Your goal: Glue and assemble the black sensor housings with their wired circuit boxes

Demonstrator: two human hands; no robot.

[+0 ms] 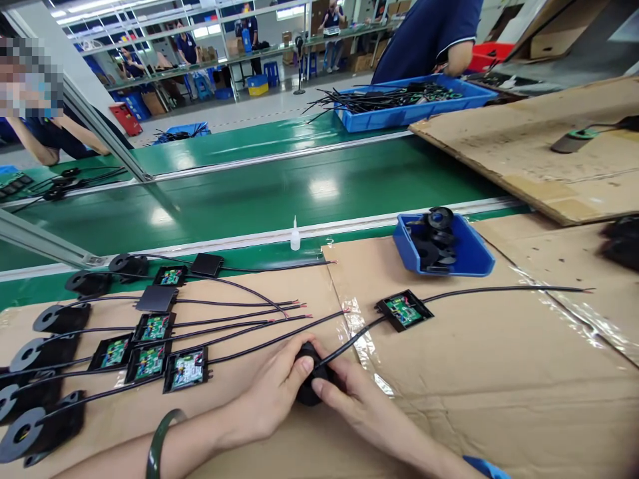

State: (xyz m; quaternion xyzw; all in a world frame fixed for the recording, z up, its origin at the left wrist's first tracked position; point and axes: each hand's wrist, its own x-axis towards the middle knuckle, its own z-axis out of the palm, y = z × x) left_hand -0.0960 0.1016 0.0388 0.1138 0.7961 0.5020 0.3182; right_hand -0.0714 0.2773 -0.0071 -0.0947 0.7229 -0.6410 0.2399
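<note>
Between both hands sits a round black plastic housing (308, 394), largely covered by the fingers. My left hand (279, 382) wraps its left side, thumb on top. On its right side my right hand (352, 392) grips it, thumb near the cable. A black cable (352, 340) runs from the housing up to an open black box with a green circuit board (403, 310), lying on the cardboard. From that box another cable (504, 291) stretches right to bare wire ends. A green bangle (158, 444) circles my left wrist.
Several similar assemblies with circuit boards (150, 362) and black housings (42, 426) lie at left. A blue bin (449, 263) of black parts stands behind the board. Farther back are a small white bottle (295, 238), a green conveyor (259, 183), a blue tray (419, 113) and co-workers.
</note>
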